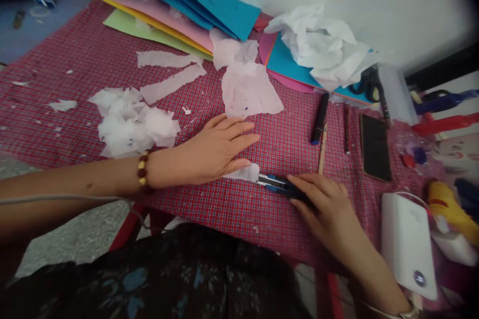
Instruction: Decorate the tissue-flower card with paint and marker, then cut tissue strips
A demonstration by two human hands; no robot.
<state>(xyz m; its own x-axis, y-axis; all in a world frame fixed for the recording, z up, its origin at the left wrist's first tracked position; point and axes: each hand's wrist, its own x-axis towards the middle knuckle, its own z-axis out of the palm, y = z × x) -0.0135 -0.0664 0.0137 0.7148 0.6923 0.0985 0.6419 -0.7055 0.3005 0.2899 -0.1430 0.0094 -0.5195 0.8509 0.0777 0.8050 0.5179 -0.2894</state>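
My left hand [209, 152] lies flat on the red checked cloth, fingers stretched out and slightly apart. From beneath its thumb pokes a strip of thin white paper [245, 173], partly hidden by the hand. The fingers of my right hand [325, 199] are wrapped round a blue and black utility knife [280, 185], whose tip points left and meets the strip's right end. Above my left hand lies a larger torn piece of white paper [250, 90]. Two loose strips [172, 82] and a crumpled paper pile [132, 122] sit farther left.
Coloured sheets [160, 30] are stacked at the back, with crumpled white paper [322, 45] to their right. A black marker [320, 118], a pencil [323, 149], a phone [375, 147], black scissors [374, 87] and a white power bank [407, 244] lie on the right.
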